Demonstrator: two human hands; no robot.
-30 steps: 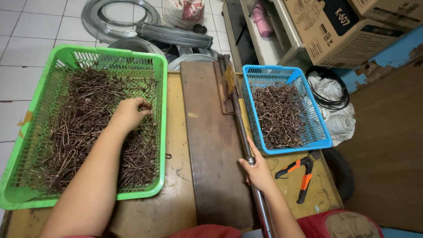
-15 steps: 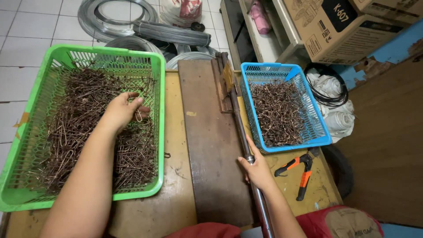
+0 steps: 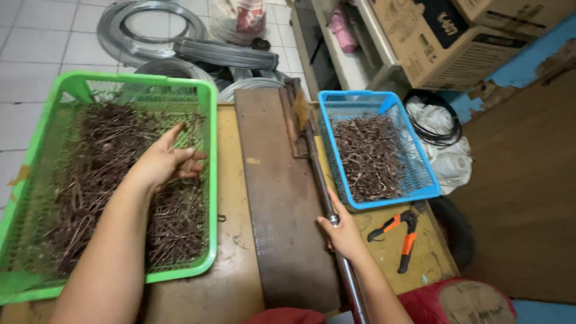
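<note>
Left hand (image 3: pixel 162 163), fingers loosely pinching what may be thin, stiff wire pieces (image 3: pixel 102 180) in the green basket (image 3: pixel 211 180) at nine o'clock; right hand (image 3: pixel 343 235) wraps the cutter's lever (image 3: pixel 318 180), likely heavy.

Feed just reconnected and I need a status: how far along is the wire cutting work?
Done: the blue basket holds a shallow layer of short wire pieces. In hand: the left hand is picking pieces in the green basket, and the right hand grips the cutter's lever handle. Left: the green basket remains heaped, so most stock looks unprocessed.
</note>
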